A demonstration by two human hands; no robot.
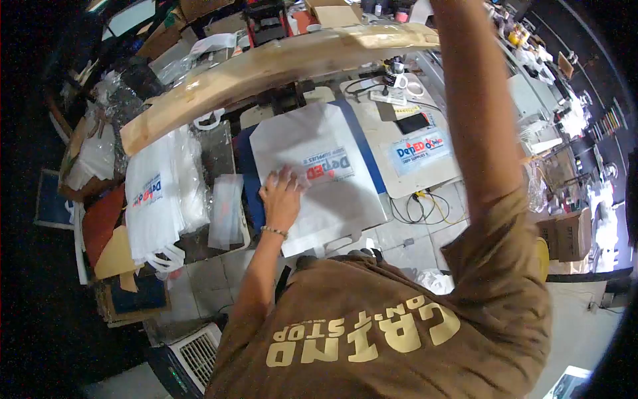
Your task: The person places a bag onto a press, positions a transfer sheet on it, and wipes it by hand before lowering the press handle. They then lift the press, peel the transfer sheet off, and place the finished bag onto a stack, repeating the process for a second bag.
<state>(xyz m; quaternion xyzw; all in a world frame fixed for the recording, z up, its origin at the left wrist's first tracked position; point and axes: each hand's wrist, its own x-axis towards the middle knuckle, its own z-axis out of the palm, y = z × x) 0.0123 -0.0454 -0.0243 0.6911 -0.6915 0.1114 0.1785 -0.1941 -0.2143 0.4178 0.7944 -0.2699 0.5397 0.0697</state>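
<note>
My left hand (282,189) rests on a white bag (319,213) with its fingers spread, beside a printed blue and red "DepED" label (329,166). A crumpled clear bit of film shows at the fingertips. Under the bag lies a dark blue board (364,143), its edges sticking out at both sides. My right arm (475,100) is raised toward the top edge, and its hand is outside the frame.
Stacked white printed bags (153,199) and clear plastic sleeves (226,213) lie at left. A long tan beam (279,60) crosses behind. At right are a printed sheet (417,151), a phone (413,123), a power strip (387,98) and loose cables (425,206).
</note>
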